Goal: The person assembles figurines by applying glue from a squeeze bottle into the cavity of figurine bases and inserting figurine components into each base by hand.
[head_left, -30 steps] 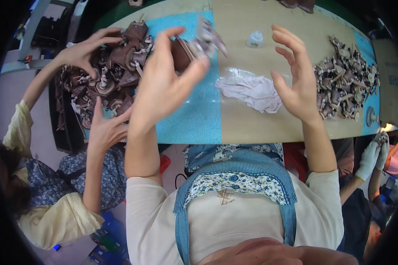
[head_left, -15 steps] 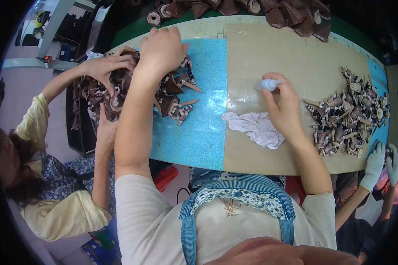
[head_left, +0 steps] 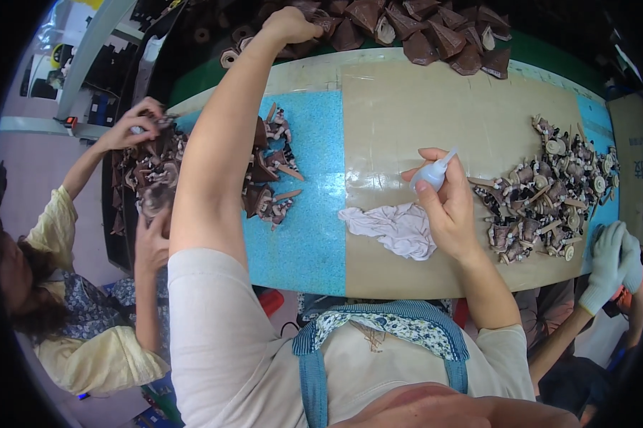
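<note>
My left hand (head_left: 291,26) is stretched far forward to a heap of brown cone-shaped pieces (head_left: 446,37). Its fingers are bent down among them and mostly hidden, so any grip is unclear. A small pale-blue squeeze bottle (head_left: 428,175) with a thin nozzle is held in my right hand (head_left: 448,217), fingers wrapped round it and nozzle tilted up to the right. Below that hand, a crumpled white cloth (head_left: 393,230) lies on the brown table covering (head_left: 378,135). Small painted figurines with brown cone-shaped parts (head_left: 268,167) lie beside my left forearm on a blue mat (head_left: 314,235).
Many painted figurines (head_left: 553,192) cover the table's right side. At left, a co-worker's hands (head_left: 152,242) handle brown figurines beside a dark bin (head_left: 118,239). Gloved hands (head_left: 610,264) of another person are at the right table edge.
My left hand has moved forward from above the blue mat to the brown heap. My right hand has lowered slightly and turned the bottle, so its nozzle points upward. The co-worker's hands have shifted apart.
</note>
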`<action>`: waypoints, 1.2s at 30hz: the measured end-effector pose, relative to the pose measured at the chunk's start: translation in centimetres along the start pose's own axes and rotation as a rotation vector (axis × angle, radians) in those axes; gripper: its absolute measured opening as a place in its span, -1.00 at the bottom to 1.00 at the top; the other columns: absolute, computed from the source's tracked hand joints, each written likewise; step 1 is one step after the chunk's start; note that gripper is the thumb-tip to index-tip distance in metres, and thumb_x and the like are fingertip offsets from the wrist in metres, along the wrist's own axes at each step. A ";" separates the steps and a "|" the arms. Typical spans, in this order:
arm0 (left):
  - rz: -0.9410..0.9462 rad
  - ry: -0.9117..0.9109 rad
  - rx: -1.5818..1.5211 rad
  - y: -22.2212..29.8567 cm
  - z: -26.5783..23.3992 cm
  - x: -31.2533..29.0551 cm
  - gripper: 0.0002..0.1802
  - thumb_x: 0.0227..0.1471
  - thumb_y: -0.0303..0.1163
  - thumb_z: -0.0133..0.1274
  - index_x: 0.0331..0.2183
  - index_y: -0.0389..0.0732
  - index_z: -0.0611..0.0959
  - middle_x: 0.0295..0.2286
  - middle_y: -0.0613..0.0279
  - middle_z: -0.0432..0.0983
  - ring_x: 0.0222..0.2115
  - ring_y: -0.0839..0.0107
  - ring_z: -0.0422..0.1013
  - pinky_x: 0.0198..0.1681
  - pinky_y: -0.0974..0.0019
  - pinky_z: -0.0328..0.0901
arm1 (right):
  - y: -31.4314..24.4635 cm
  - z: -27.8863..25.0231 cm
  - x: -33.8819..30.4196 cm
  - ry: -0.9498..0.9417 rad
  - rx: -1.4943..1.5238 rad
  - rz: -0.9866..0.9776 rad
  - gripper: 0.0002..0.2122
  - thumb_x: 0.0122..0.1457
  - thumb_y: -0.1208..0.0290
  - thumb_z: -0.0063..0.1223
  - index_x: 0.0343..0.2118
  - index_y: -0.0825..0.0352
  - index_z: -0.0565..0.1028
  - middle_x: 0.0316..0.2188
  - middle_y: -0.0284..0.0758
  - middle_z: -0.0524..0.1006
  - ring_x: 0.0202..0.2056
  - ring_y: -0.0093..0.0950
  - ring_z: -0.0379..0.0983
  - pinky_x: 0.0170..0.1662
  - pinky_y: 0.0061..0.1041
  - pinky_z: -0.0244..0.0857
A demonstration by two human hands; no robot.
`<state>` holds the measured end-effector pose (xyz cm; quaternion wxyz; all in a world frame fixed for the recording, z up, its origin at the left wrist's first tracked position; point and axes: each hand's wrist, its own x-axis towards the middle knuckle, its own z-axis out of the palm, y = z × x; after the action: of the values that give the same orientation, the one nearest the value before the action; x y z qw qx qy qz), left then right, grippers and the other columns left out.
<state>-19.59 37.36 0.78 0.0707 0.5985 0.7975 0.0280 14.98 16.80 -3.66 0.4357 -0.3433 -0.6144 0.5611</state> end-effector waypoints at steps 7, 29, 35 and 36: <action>0.296 0.114 -0.179 5.1 -0.4 -13.8 -0.12 -0.33 0.03 0.39 -0.11 -0.43 0.47 -0.30 -0.06 0.53 -0.25 0.23 0.49 -0.17 0.29 0.37 | -2.2 -2.0 -0.6 -0.045 -0.113 -0.110 -0.65 0.18 0.57 -0.04 0.04 0.45 0.30 -0.26 -0.29 0.37 -0.30 -0.53 0.45 -0.23 -0.60 0.29; 0.304 -0.268 -1.689 8.5 5.7 -38.0 -0.17 -0.27 -0.51 0.37 0.04 -0.29 0.28 -0.11 0.15 0.39 -0.06 0.41 0.35 0.04 0.32 0.26 | -11.5 -1.7 -6.5 -0.261 -0.594 -0.334 -0.67 -0.17 0.59 0.31 -0.28 0.47 0.51 -0.34 -0.11 0.57 -0.31 -0.25 0.51 -0.20 -0.38 0.33; 0.281 -0.274 -1.740 8.2 5.5 -38.3 -0.18 -0.27 -0.51 0.37 0.03 -0.29 0.29 -0.12 0.16 0.41 -0.07 0.42 0.36 0.04 0.33 0.26 | -12.1 -0.8 -6.2 -0.259 -0.646 -0.420 -0.68 -0.18 0.61 0.31 -0.28 0.47 0.51 -0.39 -0.12 0.57 -0.36 -0.23 0.53 -0.28 -0.37 0.35; 0.281 -0.276 -1.742 8.2 5.5 -38.2 -0.18 -0.27 -0.51 0.37 0.03 -0.29 0.29 -0.12 0.16 0.41 -0.07 0.42 0.36 0.04 0.33 0.26 | -12.2 -0.7 -5.9 -0.260 -0.657 -0.465 -0.69 -0.18 0.63 0.30 -0.30 0.47 0.51 -0.42 -0.15 0.57 -0.39 -0.22 0.54 -0.36 -0.40 0.38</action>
<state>-0.55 2.79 -0.57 0.5916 0.4226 0.3972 0.5601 18.68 10.02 7.51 0.3371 -0.2425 -0.8715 0.2608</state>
